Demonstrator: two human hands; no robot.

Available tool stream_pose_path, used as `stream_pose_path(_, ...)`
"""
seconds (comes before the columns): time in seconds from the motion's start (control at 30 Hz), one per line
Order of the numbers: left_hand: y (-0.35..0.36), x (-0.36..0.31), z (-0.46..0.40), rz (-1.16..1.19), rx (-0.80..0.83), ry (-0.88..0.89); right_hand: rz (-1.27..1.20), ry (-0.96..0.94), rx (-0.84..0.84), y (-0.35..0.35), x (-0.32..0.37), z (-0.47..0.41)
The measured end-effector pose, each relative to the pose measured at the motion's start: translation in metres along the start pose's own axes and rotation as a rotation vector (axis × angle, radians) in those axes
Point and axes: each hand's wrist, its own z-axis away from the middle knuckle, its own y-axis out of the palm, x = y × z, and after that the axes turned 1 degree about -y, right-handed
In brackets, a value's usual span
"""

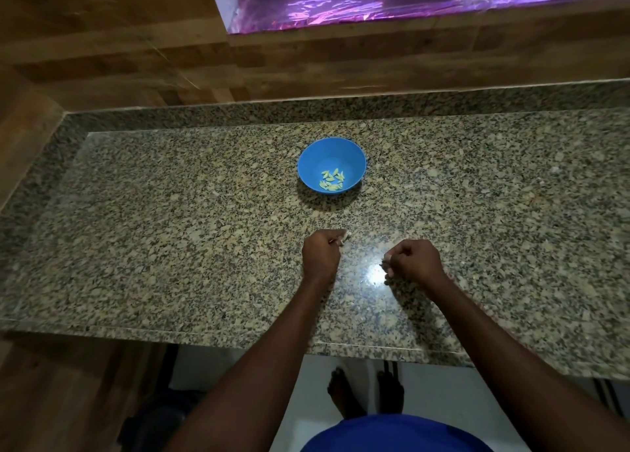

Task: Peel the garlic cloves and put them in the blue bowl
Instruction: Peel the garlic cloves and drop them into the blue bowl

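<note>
A blue bowl [331,165] stands on the speckled granite counter [170,233], with several pale peeled garlic cloves [332,180] in its bottom. Nearer to me, my left hand [321,253] is curled over the counter and pinches a small whitish garlic clove [346,235] at its fingertips. To its right, my right hand [414,260] is curled too and pinches a small pale piece, a clove or its skin [387,258]; which one I cannot tell. Both hands are below the bowl in the view and apart from it.
A wood-patterned wall [136,52] rises behind and to the left of the counter. A purple-lit opening [392,4] sits above the back wall. The counter's front edge runs just below my forearms. A few small pale bits [555,170] lie at the right.
</note>
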Motion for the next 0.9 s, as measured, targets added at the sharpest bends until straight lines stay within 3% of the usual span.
stream_pose_path(0.13,0.005,0.008,0.026,-0.132,-0.134,0.085,0.389,-0.084,-0.017,-0.004,0.002,-0.005)
stream_pose_path(0.33,0.02,0.031,0.057,-0.419,0.031,0.298,0.734,-0.196,0.063,0.004,0.017,-0.027)
stream_pose_path(0.43,0.018,0.03,0.056,-0.432,0.08,0.289,0.901,-0.246,0.066,0.013,0.026,-0.025)
stream_pose_path(0.63,0.017,0.029,0.053,-0.444,0.113,0.278,1.202,-0.537,0.144,0.024,0.031,-0.009)
stream_pose_path(0.73,0.018,0.03,0.054,-0.443,0.107,0.286,1.135,-0.668,0.13,0.022,0.016,-0.005)
stream_pose_path(0.9,0.02,0.025,0.052,-0.398,0.097,0.26,0.664,-0.442,-0.012,0.004,-0.008,-0.007)
